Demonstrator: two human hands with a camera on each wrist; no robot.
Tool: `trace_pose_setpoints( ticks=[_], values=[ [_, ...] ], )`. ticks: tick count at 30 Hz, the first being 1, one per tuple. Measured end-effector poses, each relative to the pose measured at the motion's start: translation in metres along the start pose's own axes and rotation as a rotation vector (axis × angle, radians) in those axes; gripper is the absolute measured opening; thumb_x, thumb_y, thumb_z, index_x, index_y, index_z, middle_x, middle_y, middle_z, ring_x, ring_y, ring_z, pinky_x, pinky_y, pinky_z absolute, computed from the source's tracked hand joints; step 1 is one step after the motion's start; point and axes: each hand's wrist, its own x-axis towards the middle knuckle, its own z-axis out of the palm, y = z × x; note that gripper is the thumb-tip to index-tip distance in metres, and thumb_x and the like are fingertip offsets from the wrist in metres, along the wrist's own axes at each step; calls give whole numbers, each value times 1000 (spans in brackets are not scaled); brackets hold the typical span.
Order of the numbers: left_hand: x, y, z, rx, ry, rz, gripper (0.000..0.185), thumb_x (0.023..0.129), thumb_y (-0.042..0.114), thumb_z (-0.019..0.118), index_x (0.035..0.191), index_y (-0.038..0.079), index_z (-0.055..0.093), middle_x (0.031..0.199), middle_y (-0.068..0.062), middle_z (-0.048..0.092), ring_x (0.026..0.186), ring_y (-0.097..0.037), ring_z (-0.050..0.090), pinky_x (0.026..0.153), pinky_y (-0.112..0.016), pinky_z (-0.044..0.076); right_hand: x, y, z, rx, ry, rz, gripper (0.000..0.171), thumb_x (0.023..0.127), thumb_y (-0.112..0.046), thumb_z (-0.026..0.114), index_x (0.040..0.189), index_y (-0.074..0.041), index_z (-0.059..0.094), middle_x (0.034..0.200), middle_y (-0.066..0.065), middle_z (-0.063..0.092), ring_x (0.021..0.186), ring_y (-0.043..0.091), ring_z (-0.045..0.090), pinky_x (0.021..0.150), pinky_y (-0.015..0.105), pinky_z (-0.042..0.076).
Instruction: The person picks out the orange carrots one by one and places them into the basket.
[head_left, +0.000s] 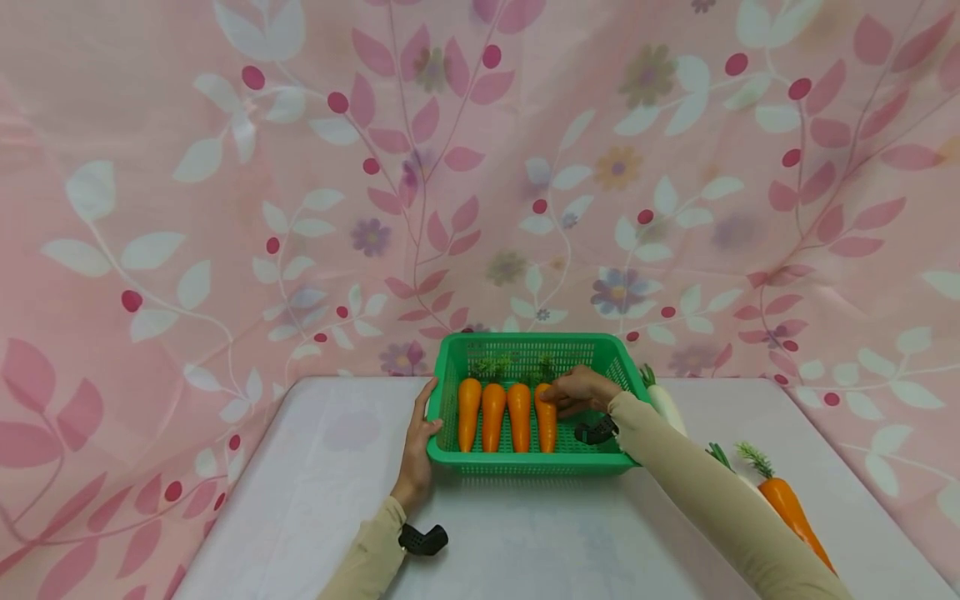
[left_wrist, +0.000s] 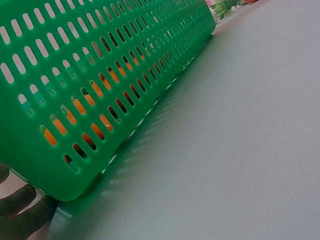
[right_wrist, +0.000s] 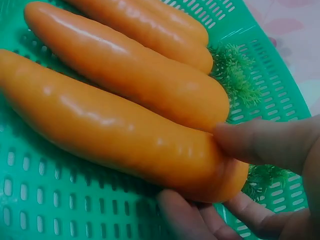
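Observation:
A green plastic basket [head_left: 531,458] sits on the table with several orange carrots [head_left: 519,417] lying side by side in it. My right hand [head_left: 581,390] reaches inside and grips the rightmost carrot [right_wrist: 115,130] near its leafy end. In the right wrist view the thumb presses on top of this carrot and the other fingers lie at its lower side. Along the basket's left wall rests my left hand [head_left: 417,450], its fingers fairly straight and its thumb by the rim. Only part of the left fingers [left_wrist: 17,201] shows at the basket's corner in the left wrist view.
To the basket's right lies a white radish [head_left: 666,408], partly behind the right arm. Nearer the front right are another white radish [head_left: 752,487] and a carrot [head_left: 795,512] with green leaves. A pink floral curtain [head_left: 480,167] hangs behind the white table [head_left: 525,542].

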Motion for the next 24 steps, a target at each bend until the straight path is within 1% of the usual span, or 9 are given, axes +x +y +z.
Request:
trace_pose_setpoints(
  ticks=[5, 14, 16, 21, 23, 24],
  values=[
    [0, 2, 0, 7, 3, 0, 65, 94, 22, 34, 157, 32, 24, 163, 9, 18, 148, -24, 22, 112, -63, 15, 1, -1, 0, -18, -11, 5, 33, 89, -25, 72, 113, -3, 71, 115, 12, 69, 99, 27, 69, 84, 45, 55],
    [0, 5, 0, 12, 6, -14, 66, 93, 21, 33, 158, 31, 23, 163, 9, 19, 147, -25, 23, 112, -64, 15, 2, -1, -1, -38, -27, 18, 36, 90, -27, 72, 116, -3, 69, 119, 12, 67, 102, 28, 68, 83, 47, 55],
    [0, 5, 0, 14, 5, -11, 66, 94, 22, 33, 158, 30, 23, 163, 8, 18, 147, -25, 22, 112, -64, 15, 2, -1, -1, -49, -19, 23, 39, 89, -29, 72, 118, -3, 69, 120, 13, 67, 102, 28, 68, 82, 47, 56],
    [0, 4, 1, 11, 8, -20, 65, 94, 22, 33, 158, 30, 24, 163, 9, 18, 148, -25, 22, 112, -64, 14, -3, -4, -1, -112, 27, 29, 58, 88, -35, 72, 130, 3, 59, 127, 18, 62, 101, 29, 66, 79, 46, 56],
    [0, 4, 1, 12, 10, -23, 65, 94, 22, 33, 158, 31, 24, 163, 10, 19, 148, -24, 22, 112, -64, 14, -7, -6, -1, -124, 49, 36, 59, 88, -37, 73, 129, 3, 58, 126, 20, 60, 99, 31, 66, 79, 47, 56],
    [0, 4, 0, 14, 11, -21, 65, 94, 22, 33, 158, 31, 24, 163, 10, 19, 148, -24, 22, 112, -64, 14, -9, -6, 0, -132, 59, 41, 58, 88, -38, 73, 126, 3, 59, 124, 20, 60, 99, 32, 65, 79, 47, 56]
  ],
)
